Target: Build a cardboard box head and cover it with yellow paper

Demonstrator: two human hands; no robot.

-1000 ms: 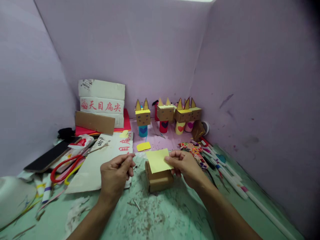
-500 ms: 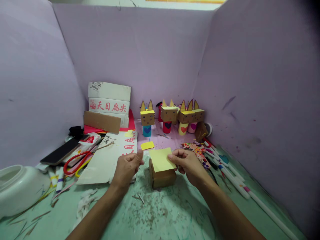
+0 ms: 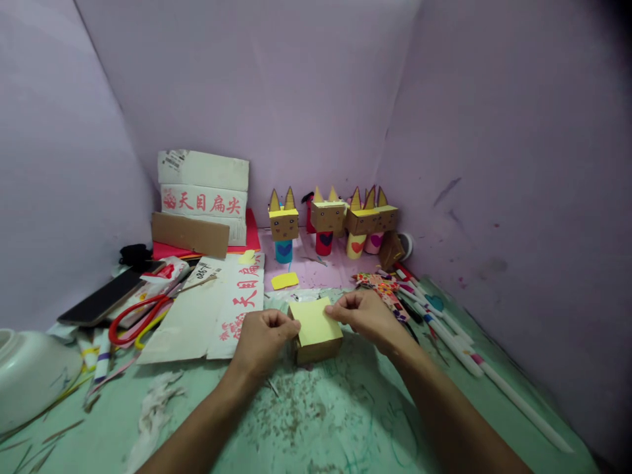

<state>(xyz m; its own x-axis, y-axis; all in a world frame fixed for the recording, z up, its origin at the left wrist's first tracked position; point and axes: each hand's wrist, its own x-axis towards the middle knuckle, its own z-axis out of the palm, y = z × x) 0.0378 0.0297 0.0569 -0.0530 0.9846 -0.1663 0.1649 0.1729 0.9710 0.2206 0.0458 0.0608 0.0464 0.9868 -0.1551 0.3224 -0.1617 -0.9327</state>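
Note:
A small brown cardboard box (image 3: 320, 351) stands on the green tabletop in front of me. A pale yellow sheet of paper (image 3: 314, 322) lies over its top face, roughly lined up with the edges. My left hand (image 3: 266, 334) is closed, thumb and fingertips at the sheet's left edge. Across from it, my right hand (image 3: 363, 315) pinches the sheet's far right corner between thumb and finger. Just behind the box lies a bright yellow paper piece (image 3: 285, 280). Several cardboard-headed figures with pointed ears, among them one with a blue tube body (image 3: 284, 251), stand farther back.
Red-handled scissors (image 3: 134, 319) rest by a printed white cardboard sheet (image 3: 197, 329) on the left. A white bowl-like vessel (image 3: 37, 378) stands at the left edge. Markers and white tubes (image 3: 457, 355) lie along the right. Purple panels (image 3: 257, 92) enclose the back and sides.
The yellow sheet has come down flat on the box from a raised, skewed position. My left hand has moved right to the sheet's edge. The view has shifted slightly.

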